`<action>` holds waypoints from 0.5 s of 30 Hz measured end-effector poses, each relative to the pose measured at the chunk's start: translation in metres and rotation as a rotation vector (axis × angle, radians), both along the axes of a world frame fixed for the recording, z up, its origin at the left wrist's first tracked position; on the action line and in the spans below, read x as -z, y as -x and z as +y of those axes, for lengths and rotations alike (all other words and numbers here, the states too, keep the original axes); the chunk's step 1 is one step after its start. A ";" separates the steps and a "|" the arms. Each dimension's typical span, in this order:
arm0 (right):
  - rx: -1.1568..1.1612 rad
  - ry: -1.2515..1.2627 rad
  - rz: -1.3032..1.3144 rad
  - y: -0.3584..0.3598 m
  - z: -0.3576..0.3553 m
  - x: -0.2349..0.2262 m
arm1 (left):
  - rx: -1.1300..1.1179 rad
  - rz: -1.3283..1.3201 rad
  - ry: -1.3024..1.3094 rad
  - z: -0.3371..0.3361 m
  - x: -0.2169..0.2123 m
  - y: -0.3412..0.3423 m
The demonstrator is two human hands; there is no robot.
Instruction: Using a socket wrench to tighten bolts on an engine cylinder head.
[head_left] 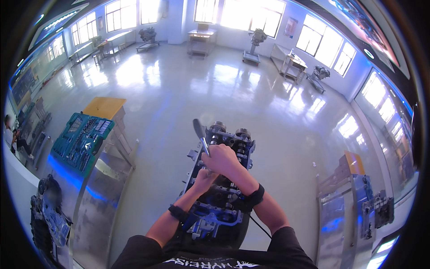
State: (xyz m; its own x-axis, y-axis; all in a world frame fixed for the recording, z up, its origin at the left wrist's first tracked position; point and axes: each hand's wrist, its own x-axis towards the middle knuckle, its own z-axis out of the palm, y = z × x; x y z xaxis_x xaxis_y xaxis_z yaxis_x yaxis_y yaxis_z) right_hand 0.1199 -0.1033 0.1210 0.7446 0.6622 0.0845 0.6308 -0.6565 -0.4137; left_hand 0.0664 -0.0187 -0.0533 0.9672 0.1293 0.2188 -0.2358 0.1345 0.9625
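Note:
An engine cylinder head (230, 216) with exposed camshafts and two round gears (243, 133) at its far end stands right in front of me. Above its middle, my right hand (224, 159) is closed around the chrome shaft of what looks like a ratchet wrench (200, 130). The wrench's dark grip sticks up past the hand, toward the far left. Just below and left of it, my left hand (204, 180) is closed low over the engine; whatever its fingers hold is hidden. Both forearms reach in from the lower edge, with dark bands on the wrists.
Left of me, a metal workbench (101, 215) carries an open green socket-set case (83, 141). Dark engine parts (51, 215) lie at the lower left. Another bench (336, 215) with engine parts (378, 208) stands at right. Engines on stands (256, 42) line the far wall; a person sits far left.

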 end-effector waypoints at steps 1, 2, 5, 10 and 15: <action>0.008 -0.001 0.005 0.000 -0.001 0.001 | 0.038 -0.012 0.050 0.000 -0.001 0.000; -0.064 -0.012 -0.008 -0.001 -0.001 0.000 | 0.045 -0.006 0.049 -0.002 -0.002 0.000; -0.234 0.013 -0.050 0.004 0.002 -0.010 | 0.076 -0.108 0.104 -0.005 -0.001 -0.004; -0.619 0.097 -0.066 0.008 0.003 -0.010 | -0.131 -0.217 0.136 -0.018 0.001 -0.013; -0.874 0.164 -0.234 0.028 -0.009 -0.016 | -0.131 -0.199 0.130 -0.019 -0.007 -0.013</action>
